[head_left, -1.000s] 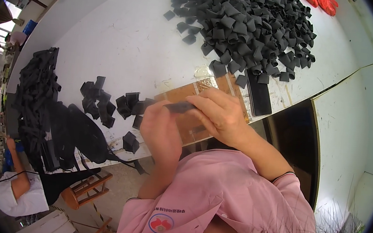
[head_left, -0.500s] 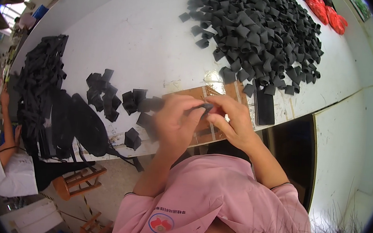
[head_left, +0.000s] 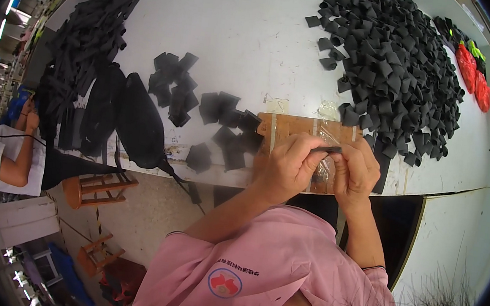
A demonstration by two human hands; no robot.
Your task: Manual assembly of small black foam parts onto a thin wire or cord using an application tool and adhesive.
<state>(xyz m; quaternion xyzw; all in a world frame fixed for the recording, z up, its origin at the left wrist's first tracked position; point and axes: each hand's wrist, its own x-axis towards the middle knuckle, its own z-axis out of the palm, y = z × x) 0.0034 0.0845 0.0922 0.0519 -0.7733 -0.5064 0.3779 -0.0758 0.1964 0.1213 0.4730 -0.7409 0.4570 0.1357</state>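
We are pinching a small flat black foam piece [head_left: 325, 150] between our left hand [head_left: 289, 165] and right hand [head_left: 355, 172], over the brown wooden board [head_left: 286, 127]; we judge folding comes next, needing aligned edges.

On the table [head_left: 241, 21] a wooden board [head_left: 295, 128] lies at the near edge, under both hands — left hand [head_left: 288, 166], right hand [head_left: 355, 172] — which pinch a small foam piece [head_left: 326, 150] between them. Behind and right sits the big foam pile [head_left: 394, 67]; left of the board, scattered squares [head_left: 225, 118]; farther left, a heap of strips [head_left: 83, 40]. A stool [head_left: 98, 185] stands on the floor below.
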